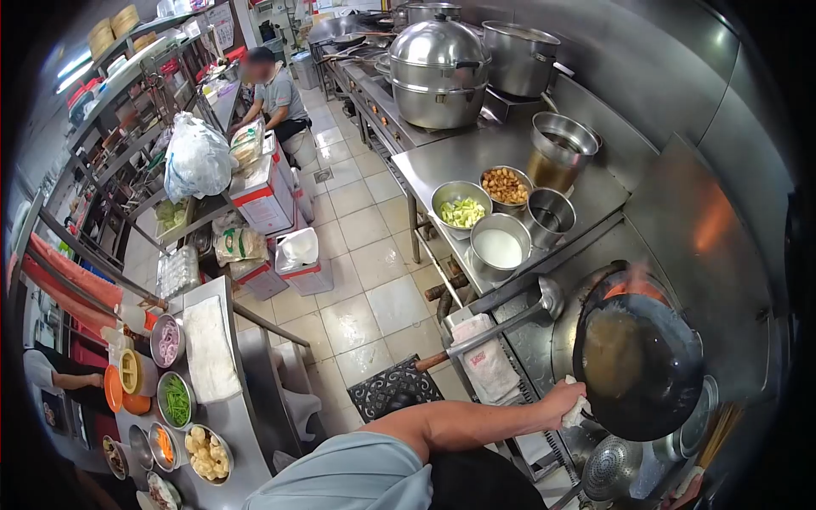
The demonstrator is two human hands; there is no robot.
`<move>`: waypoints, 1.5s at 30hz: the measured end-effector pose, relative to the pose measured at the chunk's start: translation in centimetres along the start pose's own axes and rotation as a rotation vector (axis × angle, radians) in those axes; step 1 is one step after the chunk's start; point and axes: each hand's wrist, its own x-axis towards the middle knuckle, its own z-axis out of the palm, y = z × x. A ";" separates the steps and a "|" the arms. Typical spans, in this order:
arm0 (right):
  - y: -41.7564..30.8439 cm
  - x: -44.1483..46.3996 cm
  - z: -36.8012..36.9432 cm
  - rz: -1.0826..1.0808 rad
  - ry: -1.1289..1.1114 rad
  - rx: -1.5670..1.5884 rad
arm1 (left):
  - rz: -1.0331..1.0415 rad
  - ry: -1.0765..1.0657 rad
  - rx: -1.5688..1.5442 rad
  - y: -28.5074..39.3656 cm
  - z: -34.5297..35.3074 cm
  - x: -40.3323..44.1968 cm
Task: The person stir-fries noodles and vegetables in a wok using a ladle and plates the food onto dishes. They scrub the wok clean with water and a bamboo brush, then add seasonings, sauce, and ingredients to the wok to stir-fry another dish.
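My left hand point(564, 403) is closed round a white cloth point(577, 406) at the near left edge of a dark wok point(639, 365). The wok is tilted over the burner, with brownish liquid or residue inside and orange flame behind its far rim. At the bottom right edge my right hand point(687, 491), partly cut off, is closed on a bamboo brush point(721, 435), bristles up. A perforated strainer point(612, 467) lies between my hands. To the wok's left rests a ladle point(548, 299) with a wooden handle.
Metal bowls hold chopped greens point(461, 212), browned cubes point(505, 185) and white liquid point(496, 248). Beyond stand an oil pot point(561, 153) and a domed steamer point(438, 76). At left, a prep counter point(246, 399) bears vegetable bowls; a person point(282, 95) sits further back, another person's arm point(81, 382) shows lower left.
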 end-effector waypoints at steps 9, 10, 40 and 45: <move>1.8 -3.0 -2.6 0.078 0.080 0.294 | -0.333 -0.159 -0.207 0.4 -4.8 2.4; 1.4 -4.0 -2.6 0.065 0.100 0.298 | -0.332 -0.219 -0.227 1.6 -4.3 0.8; 3.0 -6.5 0.6 0.205 0.050 0.576 | 0.148 -0.095 0.085 -1.5 -0.5 5.8; 1.1 -8.2 8.1 0.329 -0.304 0.670 | 0.299 0.074 0.355 -3.1 -1.8 9.6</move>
